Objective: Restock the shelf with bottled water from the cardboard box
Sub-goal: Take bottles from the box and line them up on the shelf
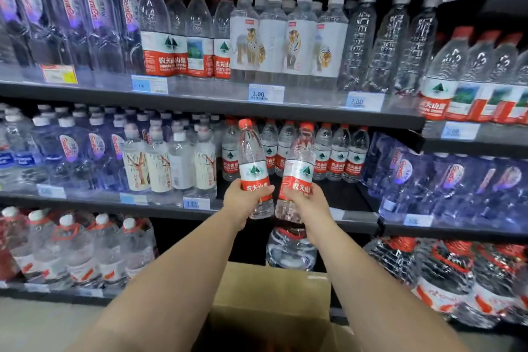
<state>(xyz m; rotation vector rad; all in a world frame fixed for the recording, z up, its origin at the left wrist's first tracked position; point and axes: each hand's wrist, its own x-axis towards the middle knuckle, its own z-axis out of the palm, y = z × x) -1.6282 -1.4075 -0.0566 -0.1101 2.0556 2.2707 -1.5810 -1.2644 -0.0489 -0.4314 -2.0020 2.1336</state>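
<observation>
I hold two clear water bottles with red caps and red-and-white labels in front of the middle shelf (354,224). My left hand (243,201) grips the lower part of the left bottle (253,160), which leans slightly left. My right hand (304,203) grips the lower part of the right bottle (300,166), leaning slightly right. Both bottles hang just above the shelf's front edge, before a row of matching red-capped bottles (337,154) standing at the back. The open cardboard box (271,303) sits below my forearms; its inside is dark.
Purple-labelled bottles (94,148) and white-labelled bottles (171,163) fill the middle shelf to the left, wrapped multipacks (445,180) to the right. The upper shelf (214,100) is packed with bottles. Large jugs (74,248) stand on the bottom shelf, one large bottle (290,248) behind the box.
</observation>
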